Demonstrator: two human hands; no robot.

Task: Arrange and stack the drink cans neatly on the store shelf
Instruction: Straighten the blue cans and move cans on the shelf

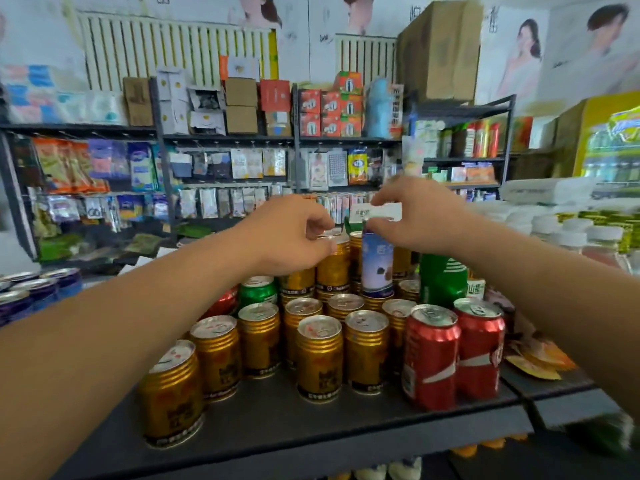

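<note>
Several gold drink cans (319, 355) stand in rows on the dark shelf board (277, 431), with more stacked in a second tier behind. My left hand (294, 233) curls its fingers round the top of a stacked gold can (334, 268). My right hand (426, 213) pinches a small white box (386, 210) just above a tall blue can (377, 265) standing in the stack. Two red cola cans (431, 355) are at the front right. A green can (258, 291) sits behind the gold rows on the left.
A green pack (443, 275) stands behind the red cans. Purple cans (38, 292) line the left edge. White-capped bottles (571, 233) and orange packets (540, 362) are to the right. A rack of hanging goods (225, 174) fills the background.
</note>
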